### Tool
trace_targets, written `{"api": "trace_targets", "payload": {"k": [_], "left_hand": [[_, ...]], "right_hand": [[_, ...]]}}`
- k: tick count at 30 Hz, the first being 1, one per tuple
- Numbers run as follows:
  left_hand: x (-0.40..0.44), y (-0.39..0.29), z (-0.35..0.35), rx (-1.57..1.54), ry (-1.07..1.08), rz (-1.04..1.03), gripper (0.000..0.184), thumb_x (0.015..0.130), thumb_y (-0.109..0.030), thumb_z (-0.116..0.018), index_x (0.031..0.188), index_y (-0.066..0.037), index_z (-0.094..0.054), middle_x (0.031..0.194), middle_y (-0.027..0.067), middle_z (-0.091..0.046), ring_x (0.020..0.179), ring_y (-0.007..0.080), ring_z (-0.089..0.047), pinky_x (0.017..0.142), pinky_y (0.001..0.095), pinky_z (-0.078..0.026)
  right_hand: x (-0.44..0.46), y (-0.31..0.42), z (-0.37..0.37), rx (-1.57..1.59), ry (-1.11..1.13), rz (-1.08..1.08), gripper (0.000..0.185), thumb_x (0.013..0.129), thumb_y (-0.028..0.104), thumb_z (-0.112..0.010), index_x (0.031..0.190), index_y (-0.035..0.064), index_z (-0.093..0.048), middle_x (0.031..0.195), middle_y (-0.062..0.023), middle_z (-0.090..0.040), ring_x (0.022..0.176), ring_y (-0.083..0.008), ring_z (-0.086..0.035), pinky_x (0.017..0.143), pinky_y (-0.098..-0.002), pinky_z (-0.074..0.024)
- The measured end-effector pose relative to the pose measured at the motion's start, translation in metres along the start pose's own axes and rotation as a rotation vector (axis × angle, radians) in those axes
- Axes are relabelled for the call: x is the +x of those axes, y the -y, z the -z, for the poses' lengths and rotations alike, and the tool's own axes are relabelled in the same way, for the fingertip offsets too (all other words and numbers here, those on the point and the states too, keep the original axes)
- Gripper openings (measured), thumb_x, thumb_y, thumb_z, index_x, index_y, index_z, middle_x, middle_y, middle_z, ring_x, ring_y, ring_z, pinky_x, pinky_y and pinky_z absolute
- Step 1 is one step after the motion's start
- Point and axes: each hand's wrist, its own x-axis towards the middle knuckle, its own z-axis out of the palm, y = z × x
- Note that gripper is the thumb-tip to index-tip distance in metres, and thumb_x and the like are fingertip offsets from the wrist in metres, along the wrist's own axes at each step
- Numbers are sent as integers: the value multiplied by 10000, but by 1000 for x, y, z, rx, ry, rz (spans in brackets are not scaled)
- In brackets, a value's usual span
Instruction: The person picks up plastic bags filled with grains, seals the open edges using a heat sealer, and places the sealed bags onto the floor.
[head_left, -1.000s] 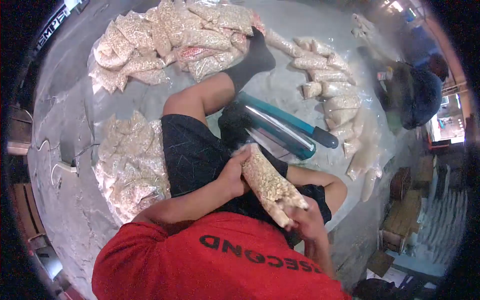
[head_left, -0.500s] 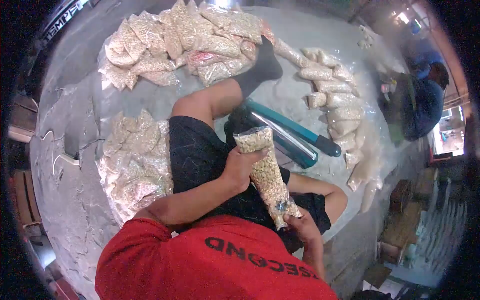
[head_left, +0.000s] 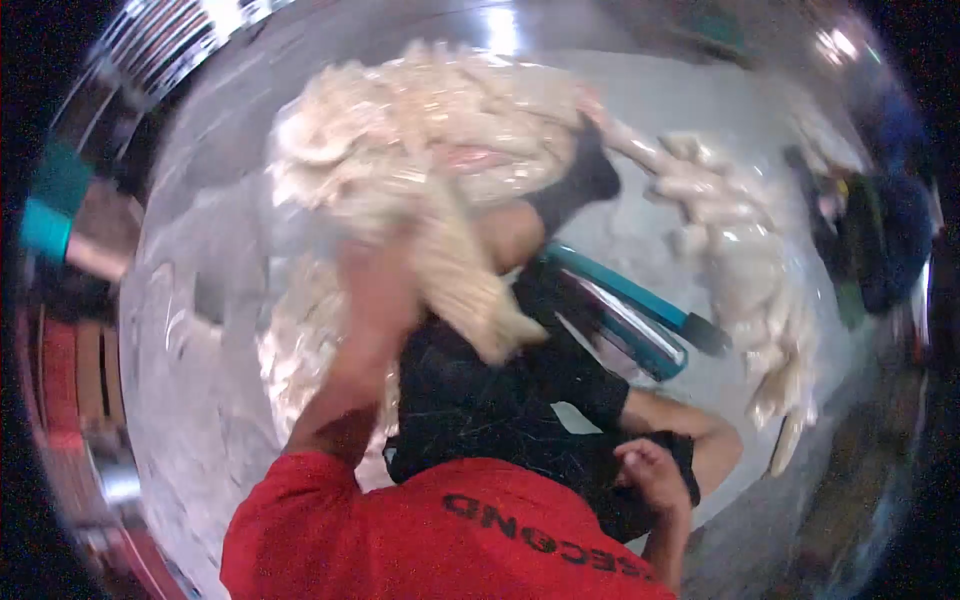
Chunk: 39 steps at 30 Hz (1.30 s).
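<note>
A long clear plastic bag of pale beans [head_left: 465, 280] is in my left hand [head_left: 385, 275], held slantwise above my lap. Both are smeared by motion, and the fingers wrap its upper part. Its lower end points toward my dark shorts. My right hand [head_left: 655, 475] rests over my right thigh, fingers loosely curled and slightly apart, holding nothing I can see. Between my legs lies a teal and silver bag sealer [head_left: 625, 310] with a dark handle end. Left of my thigh is a heap of filled bags [head_left: 310, 350], partly behind my left arm.
A large pile of filled bags [head_left: 430, 120] lies beyond my foot. More bags [head_left: 740, 250] form a curved row on the right. A co-worker [head_left: 880, 230] sits at the far right. Another person's arm with a teal sleeve [head_left: 95, 255] reaches in from the left.
My left hand has swung the bag up and left, toward the pile. My right hand has let go of its lower end. The view has shifted, and a teal-sleeved arm now shows at left.
</note>
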Motion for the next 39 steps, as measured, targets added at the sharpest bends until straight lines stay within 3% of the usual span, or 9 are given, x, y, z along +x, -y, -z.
{"api": "trace_targets", "payload": {"k": [5,6,8,10,16,20,26,34,39], "left_hand": [[151,128,-2,-797,-382,391,432,970,-300,-638,1298,-20,-660,1286,193,-669,1106,347,-662,907,453,-541],[160,116,-8,-565,-403,337,515,957,-388,-645,1304,-8,-650,1265,200,-677,1109,348,-661,940,447,-521],[165,84,-19,-245,-504,184,622,947,-490,-640,1314,13,-633,1232,214,-689,1103,350,-663,992,435,-489],[207,154,-92,-258,-355,99,606,972,-461,-611,1333,26,-608,1277,218,-665,1114,354,-654,1029,421,-461],[91,33,-158,0,207,-80,556,988,-375,-593,1348,48,-579,1355,217,-612,1253,338,-584,1073,381,-427],[58,-27,-163,-7,119,-107,503,953,-384,-629,1236,32,-642,1180,234,-673,1105,405,-640,980,423,-490],[87,-44,-152,-123,191,-12,417,992,-332,-589,1097,63,-677,1042,267,-681,952,409,-648,854,459,-500],[33,-74,-166,-482,-28,-163,257,961,-250,-628,1000,0,-674,1041,198,-673,935,411,-631,847,453,-497],[-36,-190,-109,-1072,111,-1105,288,896,-339,-720,1044,-95,-681,1087,141,-692,1023,366,-657,927,463,-506]], "right_hand": [[11,14,102,54,-271,66,344,1025,389,-581,926,65,-636,690,-5,-581,600,-116,-549,546,-277,-435],[-24,106,77,-215,-593,-182,364,1017,383,-592,924,36,-645,687,-14,-573,607,-126,-542,572,-291,-454],[47,21,176,-283,-702,293,388,976,406,-628,929,24,-677,714,-45,-654,609,-131,-583,582,-310,-483],[68,55,223,-239,-755,294,402,936,407,-674,850,15,-686,715,-58,-662,630,-146,-600,607,-329,-493],[170,127,361,-397,-1147,367,523,896,458,-649,885,-59,-724,855,-246,-721,778,-339,-716,729,-426,-542],[261,156,447,-280,-1154,105,551,890,481,-621,944,-58,-725,945,-258,-722,868,-411,-703,789,-465,-539],[287,168,398,-344,-1608,482,364,926,355,-613,948,-3,-677,942,-248,-695,908,-444,-665,797,-500,-512],[83,216,202,-953,-1571,1276,179,964,181,-635,897,15,-630,832,-146,-659,710,-301,-656,665,-391,-524],[15,181,114,-321,-1201,1719,125,945,175,-674,905,61,-642,912,-111,-690,814,-283,-667,699,-390,-536]]}}
